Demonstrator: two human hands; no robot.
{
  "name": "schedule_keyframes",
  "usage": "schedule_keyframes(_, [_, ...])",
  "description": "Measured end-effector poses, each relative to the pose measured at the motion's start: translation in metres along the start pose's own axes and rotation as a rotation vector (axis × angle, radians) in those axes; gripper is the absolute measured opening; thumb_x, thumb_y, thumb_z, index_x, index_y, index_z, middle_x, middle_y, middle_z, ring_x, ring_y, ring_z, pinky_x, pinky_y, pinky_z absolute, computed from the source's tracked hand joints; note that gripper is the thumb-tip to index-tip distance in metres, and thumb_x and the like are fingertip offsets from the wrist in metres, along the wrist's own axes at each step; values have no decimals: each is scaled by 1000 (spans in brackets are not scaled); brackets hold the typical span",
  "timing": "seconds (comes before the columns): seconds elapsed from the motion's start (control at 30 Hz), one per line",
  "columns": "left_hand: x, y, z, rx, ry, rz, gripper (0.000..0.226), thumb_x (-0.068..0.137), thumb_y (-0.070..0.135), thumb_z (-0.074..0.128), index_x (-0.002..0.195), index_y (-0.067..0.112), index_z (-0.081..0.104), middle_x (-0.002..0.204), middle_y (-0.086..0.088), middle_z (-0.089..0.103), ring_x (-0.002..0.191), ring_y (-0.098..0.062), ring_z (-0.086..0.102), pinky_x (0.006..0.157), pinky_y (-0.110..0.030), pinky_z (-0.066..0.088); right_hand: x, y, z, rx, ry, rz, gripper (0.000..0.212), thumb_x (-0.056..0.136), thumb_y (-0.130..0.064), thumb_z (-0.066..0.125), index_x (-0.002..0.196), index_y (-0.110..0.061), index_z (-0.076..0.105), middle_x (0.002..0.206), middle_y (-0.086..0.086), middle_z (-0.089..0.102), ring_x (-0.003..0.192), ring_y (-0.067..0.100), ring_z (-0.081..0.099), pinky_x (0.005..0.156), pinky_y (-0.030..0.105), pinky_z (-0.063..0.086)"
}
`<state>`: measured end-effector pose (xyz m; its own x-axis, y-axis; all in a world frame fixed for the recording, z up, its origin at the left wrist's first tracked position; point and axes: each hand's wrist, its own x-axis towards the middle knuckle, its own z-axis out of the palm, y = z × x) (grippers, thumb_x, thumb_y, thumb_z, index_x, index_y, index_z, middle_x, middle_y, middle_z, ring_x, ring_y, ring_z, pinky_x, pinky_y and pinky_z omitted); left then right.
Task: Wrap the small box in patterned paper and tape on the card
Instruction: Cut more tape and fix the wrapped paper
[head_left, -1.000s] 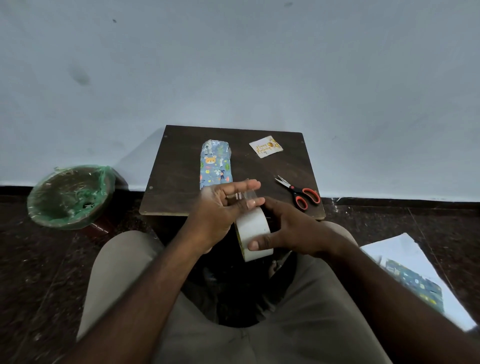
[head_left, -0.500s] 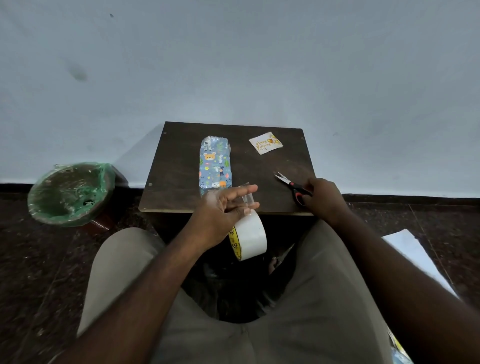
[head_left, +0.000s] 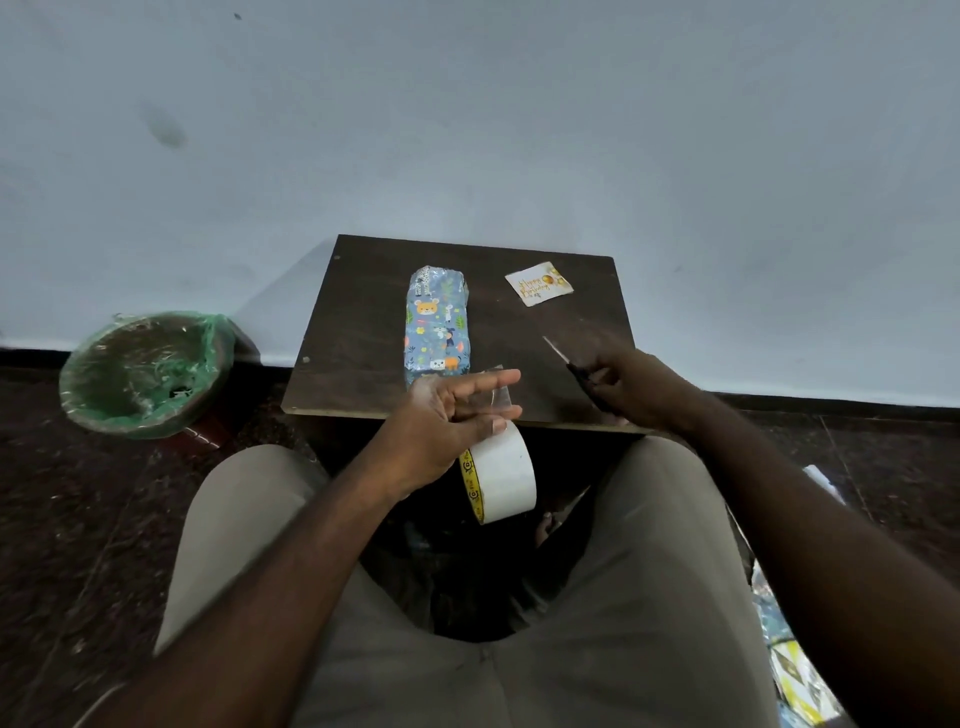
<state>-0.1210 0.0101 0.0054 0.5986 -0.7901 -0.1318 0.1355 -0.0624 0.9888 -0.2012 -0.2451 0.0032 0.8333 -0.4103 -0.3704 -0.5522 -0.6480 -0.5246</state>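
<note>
The box wrapped in blue animal-patterned paper (head_left: 437, 327) lies lengthwise in the middle of the small dark wooden table (head_left: 358, 322). A white birthday card (head_left: 538, 285) lies at the table's far right. My left hand (head_left: 447, 431) holds a strip of clear tape (head_left: 493, 395) stretched between thumb and fingers, and the white tape roll (head_left: 503, 475) hangs from the strip below the table's front edge. My right hand (head_left: 631, 387) grips the scissors (head_left: 563, 358) just above the table's right front, blades blurred and pointing up left.
A round bin lined with a green bag (head_left: 143, 371) stands on the dark floor to the left. Sheets of patterned paper (head_left: 789, 660) lie on the floor at the right. A pale wall rises right behind the table. My knees fill the foreground.
My right hand let go of the tape roll, reached to the scissors on the table and has lifted them. My left hand keeps the tape strip, with the roll now hanging from it.
</note>
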Motion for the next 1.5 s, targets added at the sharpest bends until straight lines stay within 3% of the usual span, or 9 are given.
schedule_keyframes(0.1, [0, 1, -2, -33, 8, 12, 47, 86, -9, 68, 127, 13, 65, 135, -6, 62, 107, -16, 70, 91, -20, 53, -36, -8, -12, 612, -226, -69, 41, 93, 14, 50, 118, -16, 65, 94, 9, 71, 74, 19, 67, 56, 25, 56])
schedule_keyframes(0.2, [1, -1, -2, -47, 3, 14, 45, 84, -7, 70, 125, 11, 66, 132, -8, 64, 105, -19, 71, 98, -25, 52, -54, 0, -24, 774, -281, -139, 52, 88, 22, 50, 123, -12, 65, 91, 8, 67, 79, 25, 59, 55, 22, 52])
schedule_keyframes(0.33, [1, -1, 0, -72, -31, 14, 43, 83, -5, 71, 121, 16, 69, 127, -3, 67, 108, -22, 70, 106, -32, 47, -63, 8, -38, 545, -442, -219, 45, 80, 2, 74, 118, -20, 73, 103, 11, 74, 79, 19, 60, 62, 25, 42])
schedule_keyframes(0.5, [-3, 6, 0, -156, -115, -39, 46, 75, -1, 74, 120, 6, 68, 115, -13, 72, 98, -29, 73, 98, -31, 53, -63, -4, -51, 376, -493, -206, 44, 73, -30, 82, 115, -32, 73, 112, 11, 74, 91, 24, 57, 77, 40, 42])
schedule_keyframes(0.7, [-9, 14, 3, -227, -288, -94, 43, 77, -1, 71, 119, 8, 70, 108, -27, 71, 99, -29, 73, 90, -32, 57, -65, -17, -51, 359, -590, -249, 38, 79, -16, 70, 117, -21, 73, 102, 16, 74, 85, 28, 58, 77, 47, 38])
schedule_keyframes(0.97, [-14, 25, 11, -200, -385, -119, 46, 78, -6, 66, 123, 2, 63, 96, -9, 77, 91, -20, 74, 87, -28, 58, -66, -17, -42, 465, -681, -260, 39, 76, -20, 69, 115, -14, 73, 92, 20, 72, 69, 18, 64, 53, 25, 43])
schedule_keyframes(1.13, [-15, 27, 9, -205, -367, -150, 44, 77, -3, 69, 121, 4, 66, 96, -18, 75, 91, -22, 75, 85, -28, 58, -64, -16, -34, 515, -665, -255, 36, 76, -19, 69, 111, -14, 74, 86, 16, 72, 63, 22, 61, 46, 21, 41])
schedule_keyframes(1.2, [-14, 26, 7, -196, -362, -156, 44, 78, -3, 69, 121, 5, 67, 99, -23, 74, 92, -24, 74, 86, -30, 58, -65, -16, -32, 527, -662, -258, 36, 76, -19, 69, 111, -14, 74, 84, 15, 72, 62, 28, 57, 46, 21, 41])
schedule_keyframes(1.5, [-14, 25, 11, -148, -345, -172, 44, 75, -2, 72, 118, 8, 69, 102, -20, 74, 90, -24, 74, 91, -37, 57, -71, -16, -29, 527, -644, -230, 35, 73, -25, 74, 108, -22, 76, 80, 9, 74, 56, 15, 60, 56, 29, 33])
